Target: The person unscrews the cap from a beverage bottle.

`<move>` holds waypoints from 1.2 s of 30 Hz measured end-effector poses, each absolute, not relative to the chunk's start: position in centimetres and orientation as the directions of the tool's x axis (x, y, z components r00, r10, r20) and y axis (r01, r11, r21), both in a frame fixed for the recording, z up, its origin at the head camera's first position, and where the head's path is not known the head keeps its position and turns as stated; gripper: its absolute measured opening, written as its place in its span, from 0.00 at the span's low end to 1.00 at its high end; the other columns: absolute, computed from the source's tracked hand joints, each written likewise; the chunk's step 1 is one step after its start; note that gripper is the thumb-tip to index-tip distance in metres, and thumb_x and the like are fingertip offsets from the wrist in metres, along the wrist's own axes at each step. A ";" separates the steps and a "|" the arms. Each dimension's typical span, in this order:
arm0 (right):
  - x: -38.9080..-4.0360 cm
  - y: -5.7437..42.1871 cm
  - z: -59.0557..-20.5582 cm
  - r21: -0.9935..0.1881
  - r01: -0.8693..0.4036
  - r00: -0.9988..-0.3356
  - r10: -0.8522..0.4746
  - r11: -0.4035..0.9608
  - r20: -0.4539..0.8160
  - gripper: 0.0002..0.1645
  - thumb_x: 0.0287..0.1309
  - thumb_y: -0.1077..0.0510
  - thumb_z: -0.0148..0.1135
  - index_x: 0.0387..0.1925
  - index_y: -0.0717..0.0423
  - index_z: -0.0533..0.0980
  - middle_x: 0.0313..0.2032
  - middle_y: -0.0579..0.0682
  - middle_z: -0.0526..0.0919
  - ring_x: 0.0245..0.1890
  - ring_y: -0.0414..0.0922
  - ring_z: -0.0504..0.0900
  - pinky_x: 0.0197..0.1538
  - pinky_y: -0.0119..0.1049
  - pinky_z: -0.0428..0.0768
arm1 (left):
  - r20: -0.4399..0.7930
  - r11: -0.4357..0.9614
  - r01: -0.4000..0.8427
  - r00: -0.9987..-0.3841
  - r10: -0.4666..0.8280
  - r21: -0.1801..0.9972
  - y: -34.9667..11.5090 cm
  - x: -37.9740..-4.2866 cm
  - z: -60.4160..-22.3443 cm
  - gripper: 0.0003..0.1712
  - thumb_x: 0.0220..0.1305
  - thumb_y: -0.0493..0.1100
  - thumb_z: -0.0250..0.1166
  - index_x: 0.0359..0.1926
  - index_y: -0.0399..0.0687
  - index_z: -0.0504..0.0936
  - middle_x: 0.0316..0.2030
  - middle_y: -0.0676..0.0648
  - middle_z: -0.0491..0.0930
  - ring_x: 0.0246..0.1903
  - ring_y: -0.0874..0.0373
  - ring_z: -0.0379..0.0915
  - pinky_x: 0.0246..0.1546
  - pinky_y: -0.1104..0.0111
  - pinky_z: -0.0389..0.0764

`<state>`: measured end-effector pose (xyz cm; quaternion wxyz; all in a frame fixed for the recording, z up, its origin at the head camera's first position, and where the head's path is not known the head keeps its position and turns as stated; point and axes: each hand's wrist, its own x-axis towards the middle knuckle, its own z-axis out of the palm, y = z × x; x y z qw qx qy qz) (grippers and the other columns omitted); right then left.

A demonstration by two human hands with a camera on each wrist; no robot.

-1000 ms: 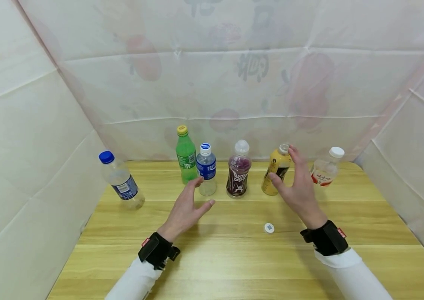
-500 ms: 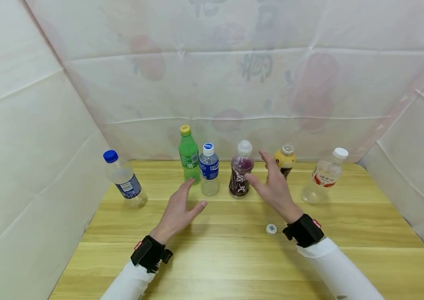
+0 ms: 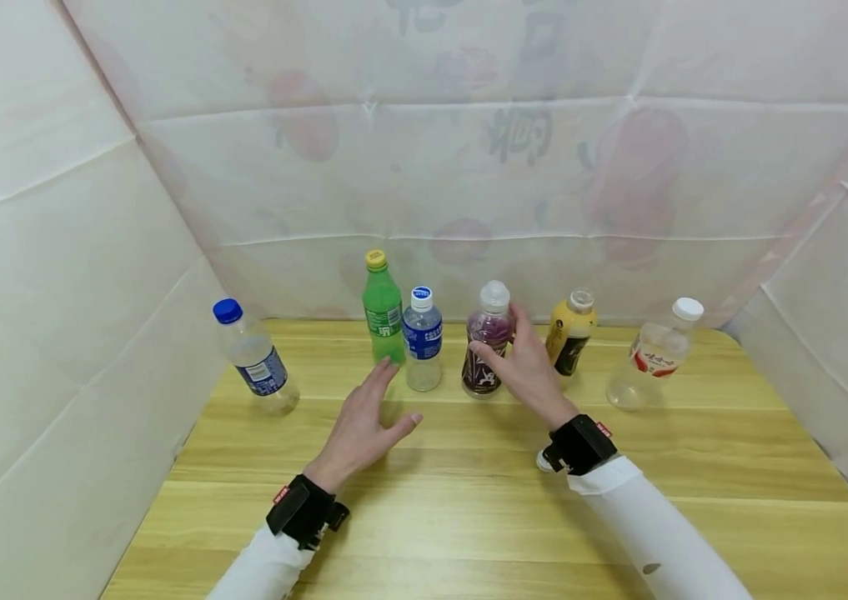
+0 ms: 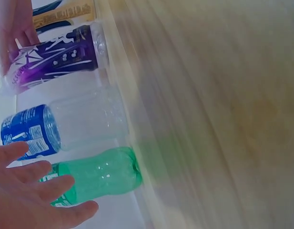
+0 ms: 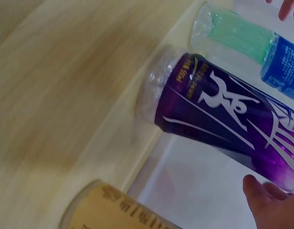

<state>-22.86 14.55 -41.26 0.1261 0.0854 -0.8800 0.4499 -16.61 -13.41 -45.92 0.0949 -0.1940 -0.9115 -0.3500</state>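
Caught with right hand (image 3: 530, 368) around purple bottle (image 3: 489, 327), upright and still capped on the table (image 3: 469, 525), impossible to tell whether gripped; with left hand (image 3: 358, 429) loosely spread near green bottle (image 3: 384, 312), with only yellow bottle (image 3: 570, 335) apparently uncapped

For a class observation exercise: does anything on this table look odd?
Yes: the yellow bottle looks uncapped, while a white cap lies loose on the wooden table, partly hidden by the black right wristband.
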 end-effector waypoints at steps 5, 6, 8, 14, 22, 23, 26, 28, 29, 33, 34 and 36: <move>-22.6 14.3 -41.3 -0.768 -0.243 -0.955 -0.009 0.593 0.295 0.56 0.61 0.41 0.74 0.77 0.62 0.55 0.67 0.66 0.72 0.65 0.63 0.74 0.67 0.61 0.71 | 0.317 0.677 0.440 -0.898 0.306 0.590 -12.8 -16.5 -45.8 0.50 0.65 0.62 0.69 0.77 0.39 0.63 0.79 0.36 0.55 0.74 0.35 0.57 0.71 0.38 0.60; -22.4 14.3 -41.3 -0.773 -0.245 -0.955 -0.009 0.585 0.297 0.56 0.61 0.42 0.74 0.77 0.62 0.56 0.66 0.65 0.73 0.65 0.63 0.74 0.66 0.61 0.72 | 0.315 0.676 0.440 -0.898 0.308 0.591 -12.7 -16.4 -45.8 0.50 0.65 0.62 0.69 0.77 0.39 0.63 0.79 0.37 0.55 0.74 0.36 0.56 0.71 0.38 0.60; -22.1 14.6 -41.2 -0.780 -0.253 -0.953 -0.009 0.572 0.302 0.55 0.60 0.42 0.74 0.76 0.62 0.57 0.65 0.65 0.74 0.63 0.62 0.76 0.64 0.60 0.75 | 0.314 0.669 0.445 -0.895 0.316 0.595 -12.3 -16.5 -45.6 0.50 0.65 0.61 0.69 0.77 0.40 0.62 0.79 0.39 0.55 0.75 0.38 0.56 0.72 0.40 0.59; -20.6 15.4 -41.0 -0.817 -0.295 -0.947 -0.036 0.496 0.320 0.52 0.62 0.43 0.73 0.75 0.62 0.58 0.63 0.65 0.76 0.61 0.61 0.78 0.62 0.56 0.79 | 0.331 0.619 0.464 -0.886 0.325 0.633 -10.7 -16.7 -44.9 0.53 0.63 0.59 0.73 0.79 0.42 0.59 0.79 0.40 0.55 0.76 0.42 0.54 0.73 0.43 0.60; -18.6 15.9 -40.5 -0.916 -0.297 -0.955 -0.069 0.270 0.290 0.43 0.69 0.51 0.68 0.75 0.59 0.58 0.65 0.64 0.73 0.65 0.63 0.76 0.64 0.51 0.78 | 0.315 0.573 0.476 -0.877 0.362 0.667 -8.0 -17.0 -44.1 0.60 0.62 0.60 0.74 0.82 0.44 0.51 0.80 0.42 0.52 0.78 0.45 0.50 0.74 0.47 0.58; -18.5 15.9 -40.5 -0.925 -0.285 -0.958 -0.066 0.252 0.277 0.43 0.69 0.51 0.67 0.75 0.59 0.57 0.66 0.64 0.72 0.65 0.63 0.76 0.64 0.51 0.79 | 0.311 0.572 0.475 -0.877 0.365 0.668 -7.7 -17.0 -44.1 0.60 0.61 0.61 0.74 0.82 0.44 0.50 0.80 0.42 0.51 0.78 0.45 0.51 0.74 0.47 0.58; -17.9 15.8 -40.4 -0.947 -0.250 -0.968 -0.059 0.202 0.243 0.42 0.70 0.52 0.66 0.76 0.58 0.56 0.67 0.63 0.71 0.66 0.62 0.75 0.63 0.48 0.79 | 0.310 0.570 0.474 -0.878 0.365 0.671 -6.9 -17.1 -44.0 0.62 0.60 0.60 0.75 0.82 0.45 0.49 0.81 0.41 0.51 0.77 0.44 0.53 0.74 0.47 0.60; -17.7 15.8 -40.5 -0.958 -0.233 -0.972 -0.055 0.169 0.227 0.43 0.71 0.52 0.65 0.77 0.58 0.55 0.68 0.63 0.70 0.67 0.61 0.74 0.62 0.44 0.80 | 0.313 0.573 0.474 -0.878 0.362 0.668 -6.4 -17.2 -43.9 0.62 0.59 0.59 0.77 0.82 0.46 0.49 0.80 0.41 0.52 0.76 0.44 0.55 0.73 0.47 0.62; -17.6 15.8 -40.5 -0.961 -0.227 -0.974 -0.052 0.159 0.222 0.43 0.71 0.52 0.65 0.77 0.58 0.54 0.68 0.63 0.69 0.67 0.61 0.74 0.61 0.43 0.80 | 0.313 0.580 0.473 -0.879 0.359 0.663 -6.1 -17.2 -43.8 0.62 0.59 0.59 0.77 0.82 0.46 0.49 0.80 0.41 0.52 0.75 0.44 0.57 0.73 0.47 0.63; -17.1 15.6 -40.4 -0.968 -0.220 -0.975 -0.047 0.120 0.216 0.43 0.71 0.54 0.64 0.77 0.58 0.53 0.70 0.63 0.67 0.68 0.62 0.72 0.62 0.41 0.80 | 0.329 0.611 0.480 -0.877 0.351 0.629 -5.4 -17.4 -43.6 0.63 0.56 0.59 0.79 0.81 0.45 0.51 0.78 0.39 0.57 0.72 0.42 0.63 0.70 0.48 0.67; -16.9 15.5 -40.4 -0.968 -0.220 -0.975 -0.045 0.116 0.217 0.43 0.71 0.54 0.64 0.77 0.58 0.53 0.69 0.63 0.67 0.68 0.62 0.72 0.62 0.41 0.80 | 0.335 0.616 0.484 -0.875 0.349 0.622 -5.2 -17.4 -43.6 0.63 0.56 0.59 0.79 0.81 0.44 0.52 0.78 0.38 0.59 0.71 0.42 0.65 0.70 0.47 0.68; -16.7 15.2 -40.4 -0.969 -0.223 -0.975 -0.045 0.105 0.219 0.42 0.71 0.56 0.64 0.76 0.59 0.53 0.69 0.63 0.67 0.68 0.62 0.72 0.62 0.41 0.79 | 0.351 0.623 0.494 -0.870 0.347 0.607 -5.0 -17.5 -43.6 0.63 0.55 0.59 0.79 0.80 0.42 0.53 0.75 0.37 0.63 0.68 0.42 0.69 0.68 0.47 0.70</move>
